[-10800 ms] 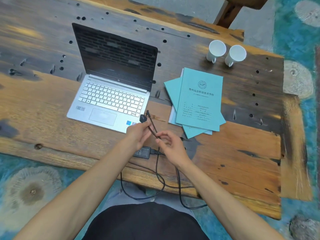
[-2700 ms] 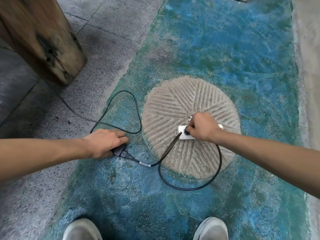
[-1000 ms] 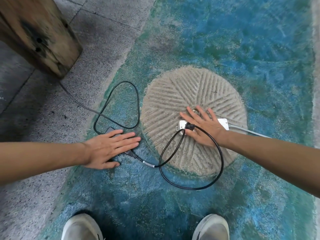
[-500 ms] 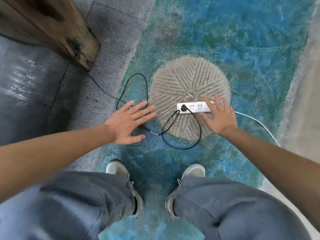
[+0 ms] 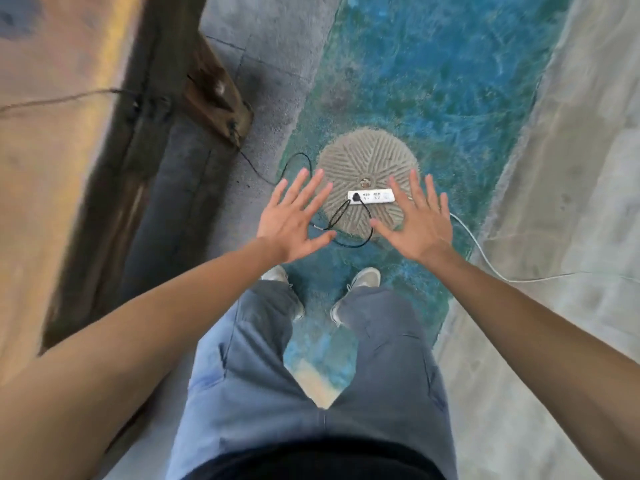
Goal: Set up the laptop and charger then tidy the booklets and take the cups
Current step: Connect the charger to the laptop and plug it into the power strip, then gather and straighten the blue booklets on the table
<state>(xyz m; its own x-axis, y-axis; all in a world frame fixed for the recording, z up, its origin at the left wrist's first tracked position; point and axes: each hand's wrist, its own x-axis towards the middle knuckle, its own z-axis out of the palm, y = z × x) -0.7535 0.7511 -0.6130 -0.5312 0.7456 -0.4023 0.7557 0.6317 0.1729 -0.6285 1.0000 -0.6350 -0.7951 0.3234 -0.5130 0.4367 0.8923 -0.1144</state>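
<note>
Far left, the wooden table edge (image 5: 52, 161) is filling the frame, blurred; a thin dark line is running across its top, and whether that is the cord cannot be told; beside it, a wooden table leg (image 5: 216, 95) is standing on the grey paving

The black charger cable (image 5: 341, 221) is trailing from near the foot of that leg across the floor, passing behind the left hand and looping over the front part of the round grooved stone (image 5: 367, 168); its plug (image 5: 356, 196) is sitting in the left-end socket of the white power strip (image 5: 371, 196), which is lying flat across the stone; the charger's brick is not showing from this angle

The left hand (image 5: 292, 221) is hanging in the air over the floor, palm down, all five fingers straight and fanned wide apart; it is gripping nothing and touching nothing; the cable loop is lying on the ground below it

The right hand (image 5: 417, 225) is showing the same posture to the right of the strip: fingers straight and spread, thumb pointing inward, released and carrying nothing; its fingertips are overlapping the stone's right rim in view, with no contact visible

Below the hands, two pale shoes (image 5: 358, 277) are standing on the blue-green painted floor (image 5: 433, 81), with grey-blue trousers (image 5: 263, 375) filling the lower centre; right of the right hand, the strip's white lead (image 5: 485, 261) is running off over a pale concrete band (image 5: 571, 168) toward the frame's right edge
</note>
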